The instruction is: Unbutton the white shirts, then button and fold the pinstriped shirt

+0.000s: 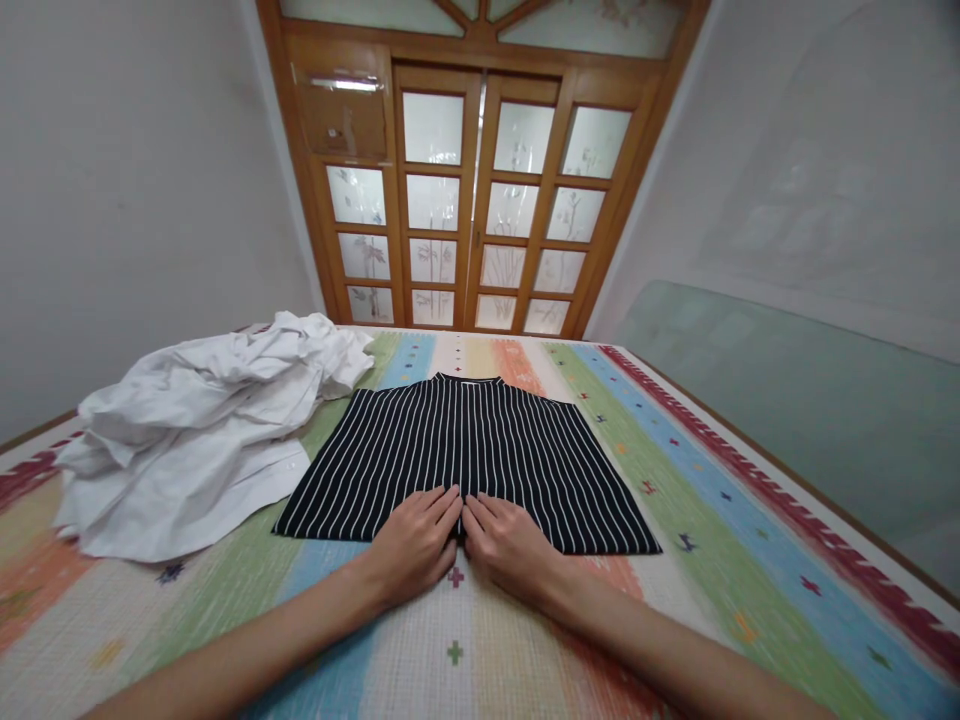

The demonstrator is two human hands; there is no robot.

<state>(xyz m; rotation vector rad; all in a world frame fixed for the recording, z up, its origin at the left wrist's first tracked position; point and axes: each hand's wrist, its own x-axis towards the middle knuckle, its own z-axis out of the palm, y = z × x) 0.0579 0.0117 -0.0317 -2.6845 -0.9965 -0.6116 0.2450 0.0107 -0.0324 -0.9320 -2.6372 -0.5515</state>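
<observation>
A black shirt with white stripes (499, 440) lies folded and flat in front of me, its collar at the far side and a straight edge toward me. My left hand (420, 530) rests on the middle of that near edge, fingers stretched out over the cloth. Close beside it, my right hand (504, 535) lies on the same edge, its fingers also laid out on the fabric. The fingertips of both hands almost meet at the centre. Both thumbs are partly hidden, toward the near edge. Neither hand lifts the cloth.
A crumpled white cloth garment (202, 430) lies to the left of the shirt. Beneath everything spreads a colourful striped cover (675, 640). A pale green board (795, 400) stands along the right side. Wooden doors with glass panes (471, 200) are beyond the far edge.
</observation>
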